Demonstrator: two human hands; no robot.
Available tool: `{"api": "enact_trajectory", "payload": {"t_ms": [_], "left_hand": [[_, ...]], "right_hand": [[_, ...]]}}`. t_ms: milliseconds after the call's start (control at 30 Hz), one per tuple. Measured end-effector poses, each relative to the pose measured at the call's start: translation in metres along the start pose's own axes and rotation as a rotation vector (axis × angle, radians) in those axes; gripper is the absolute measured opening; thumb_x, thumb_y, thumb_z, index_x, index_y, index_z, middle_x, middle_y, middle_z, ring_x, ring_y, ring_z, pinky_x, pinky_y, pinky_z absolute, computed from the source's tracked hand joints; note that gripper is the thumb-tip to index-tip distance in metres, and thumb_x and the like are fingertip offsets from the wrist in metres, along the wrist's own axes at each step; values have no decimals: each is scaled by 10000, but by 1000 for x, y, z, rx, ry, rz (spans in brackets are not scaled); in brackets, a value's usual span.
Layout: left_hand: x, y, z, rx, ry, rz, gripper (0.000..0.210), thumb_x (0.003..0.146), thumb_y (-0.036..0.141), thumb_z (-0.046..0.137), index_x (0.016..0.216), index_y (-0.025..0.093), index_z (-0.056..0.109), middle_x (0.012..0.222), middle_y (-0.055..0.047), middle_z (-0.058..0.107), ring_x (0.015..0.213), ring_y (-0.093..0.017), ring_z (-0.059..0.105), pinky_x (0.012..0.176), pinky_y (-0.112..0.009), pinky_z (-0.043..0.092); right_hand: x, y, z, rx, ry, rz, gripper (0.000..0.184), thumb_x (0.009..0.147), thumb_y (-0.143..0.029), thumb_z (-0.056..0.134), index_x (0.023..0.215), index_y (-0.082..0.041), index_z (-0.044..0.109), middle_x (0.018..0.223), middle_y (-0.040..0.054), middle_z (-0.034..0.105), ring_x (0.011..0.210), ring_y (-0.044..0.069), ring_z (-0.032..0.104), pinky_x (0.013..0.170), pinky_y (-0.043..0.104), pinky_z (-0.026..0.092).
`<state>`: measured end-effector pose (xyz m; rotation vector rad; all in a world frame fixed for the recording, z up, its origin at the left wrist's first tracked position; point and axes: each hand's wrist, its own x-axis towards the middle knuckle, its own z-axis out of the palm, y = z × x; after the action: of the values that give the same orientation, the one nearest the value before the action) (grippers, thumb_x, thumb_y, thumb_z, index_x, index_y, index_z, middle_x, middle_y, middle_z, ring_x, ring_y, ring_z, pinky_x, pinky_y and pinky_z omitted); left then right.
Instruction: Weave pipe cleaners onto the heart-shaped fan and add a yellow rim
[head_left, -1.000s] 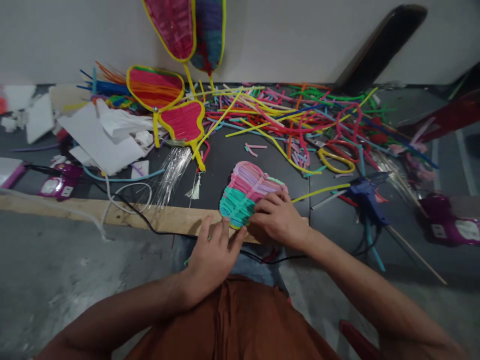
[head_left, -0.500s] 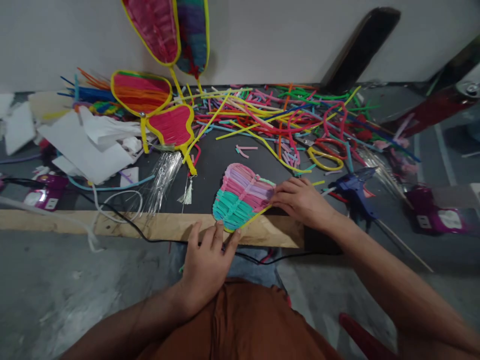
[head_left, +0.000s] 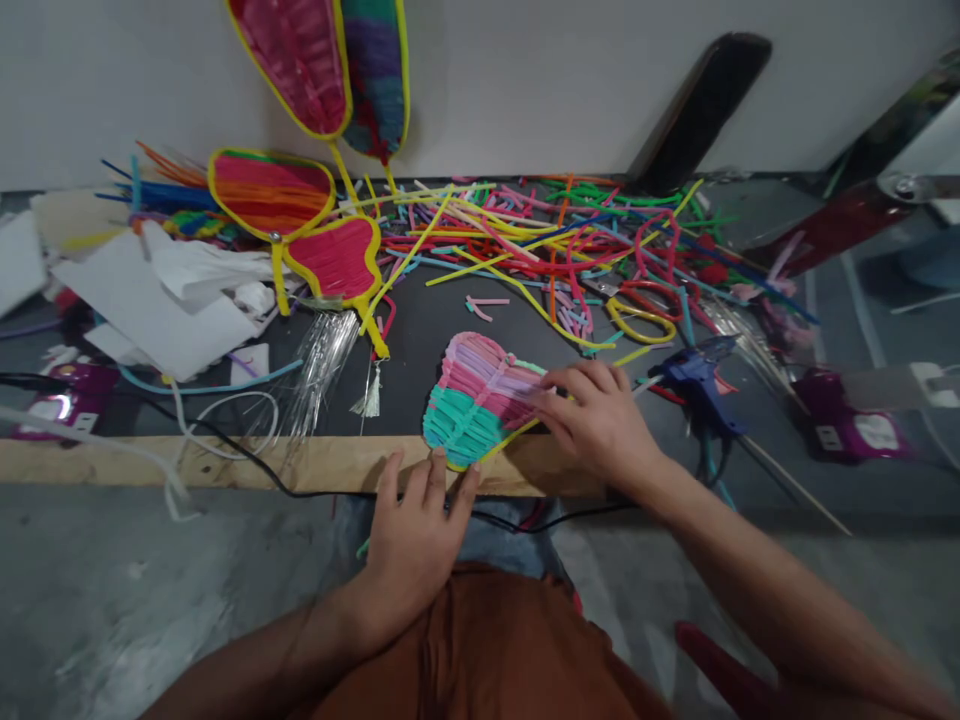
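A small woven fan piece [head_left: 476, 395], striped lilac, pink and teal, lies flat at the near edge of the dark work surface. My left hand [head_left: 416, 525] presses its fingertips on the piece's lower tip, against the wooden strip [head_left: 225, 462]. My right hand [head_left: 600, 415] rests on the piece's right edge, fingers on a yellow strand [head_left: 510, 440] that runs along that edge. Neither hand grips a tool.
A blue glue gun [head_left: 697, 380] lies just right of my right hand. A heap of coloured strands [head_left: 570, 240] fills the back. Finished yellow-rimmed fans [head_left: 300, 220] and white paper [head_left: 157, 295] sit at the left. A black cable [head_left: 247, 460] crosses the wooden strip. Purple sockets [head_left: 847, 425] lie at the right.
My right hand slid from the piece's lower middle out to its right edge and now presses the yellow strand there. My left hand stayed at the tip. The view drifted right.
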<state>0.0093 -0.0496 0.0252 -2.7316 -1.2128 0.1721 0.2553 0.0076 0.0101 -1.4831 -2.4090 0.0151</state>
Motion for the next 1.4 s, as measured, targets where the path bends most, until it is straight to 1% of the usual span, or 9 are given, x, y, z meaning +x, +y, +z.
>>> {"api": "enact_trajectory", "payload": {"t_ms": [133, 233, 367, 533, 767, 833, 1067, 1267, 1400], "left_hand": [[0, 0, 0, 13, 16, 4, 371, 840, 223, 537, 1202, 254, 611, 1151, -188, 651, 946, -293, 623, 930, -527, 366], [0, 0, 2, 7, 46, 3, 364, 844, 209, 534, 1196, 249, 616, 1139, -192, 656, 954, -295, 621, 938, -534, 360], [0, -2, 4, 19, 72, 23, 351, 840, 218, 547, 1180, 251, 627, 1128, -195, 661, 931, -294, 631, 927, -530, 373], [-1, -3, 7, 22, 80, 29, 351, 843, 216, 543, 1181, 262, 626, 1132, -198, 660, 923, -295, 636, 910, -529, 383], [-4, -2, 13, -32, 114, 16, 352, 848, 212, 545, 1192, 230, 620, 1135, -213, 652, 936, -292, 624, 919, -539, 370], [-4, -2, 13, -37, 113, 17, 351, 846, 213, 549, 1190, 230, 621, 1133, -212, 654, 945, -294, 622, 918, -542, 371], [-2, -2, 11, -11, 146, 24, 348, 814, 209, 589, 1157, 224, 644, 1093, -202, 675, 925, -289, 630, 916, -528, 382], [-2, -2, 14, -37, 104, 15, 360, 831, 208, 564, 1185, 236, 625, 1115, -186, 670, 986, -283, 616, 955, -530, 355], [-2, -1, 14, -71, 117, 0, 349, 835, 213, 561, 1176, 229, 633, 1114, -199, 667, 980, -289, 621, 951, -533, 360]], "right_hand": [[-19, -34, 5, 126, 132, -10, 177, 868, -149, 519, 948, -212, 664, 887, 58, 676, 816, 183, 552, 728, 304, 416], [-33, -57, 14, 311, 119, 108, 174, 905, -162, 472, 916, -195, 643, 829, 43, 684, 756, 139, 608, 712, 239, 469], [-39, -68, 25, 353, 148, 275, 219, 932, -209, 432, 1069, -194, 602, 859, 52, 700, 762, 152, 652, 709, 245, 503], [-30, -48, 29, 195, 183, 522, 273, 929, -268, 425, 1095, -186, 625, 918, 91, 690, 794, 190, 659, 679, 271, 509], [-20, -21, 31, 288, 152, 620, 203, 872, -277, 483, 891, -210, 674, 841, 74, 706, 772, 204, 656, 696, 297, 491], [-16, -17, 31, 319, 135, 680, 209, 845, -285, 503, 976, -205, 645, 808, 61, 706, 733, 204, 653, 658, 297, 477], [4, -1, 27, 393, 57, 755, 629, 788, -257, 517, 1370, -107, 333, 783, 56, 701, 694, 219, 645, 620, 297, 435], [21, 14, 29, 362, -58, 675, 315, 796, -228, 501, 1075, -187, 641, 792, 49, 716, 731, 214, 655, 631, 285, 440], [32, 20, 28, 357, -101, 592, 252, 791, -192, 493, 941, -219, 694, 814, 30, 725, 724, 190, 651, 632, 269, 451]]}}
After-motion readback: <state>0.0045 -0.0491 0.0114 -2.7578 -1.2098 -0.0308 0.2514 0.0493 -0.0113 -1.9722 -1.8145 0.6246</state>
